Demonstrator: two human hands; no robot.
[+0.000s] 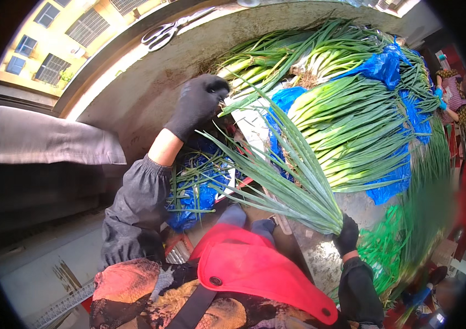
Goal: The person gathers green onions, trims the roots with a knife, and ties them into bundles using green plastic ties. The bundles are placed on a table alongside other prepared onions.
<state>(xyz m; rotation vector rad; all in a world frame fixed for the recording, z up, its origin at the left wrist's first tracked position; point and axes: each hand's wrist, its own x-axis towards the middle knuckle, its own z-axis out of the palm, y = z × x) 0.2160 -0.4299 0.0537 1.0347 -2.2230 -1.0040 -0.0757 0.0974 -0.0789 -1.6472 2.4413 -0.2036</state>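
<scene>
My right hand [346, 236], in a black glove, is closed around the lower end of a bundle of green onions [294, 185]; the leaves fan out to the upper left. My left hand [203, 100], gloved in black too, is raised at the upper left with its fingers curled, beside the roots and a green leaf tip near a pile of green onions. What exactly its fingers pinch cannot be made out. Trimmed green onions [352, 127] lie in a thick row on blue plastic, right of both hands. More bunches [323, 57] are heaped behind, by the wall.
Scissors [163, 36] lie on the window ledge [109, 74]. Leaf scraps [192, 181] fill a blue plastic bag [185, 220] below my left hand. Green plastic twine [385, 246] lies right of my right hand. A person [453, 96] with blue gloves is at the far right.
</scene>
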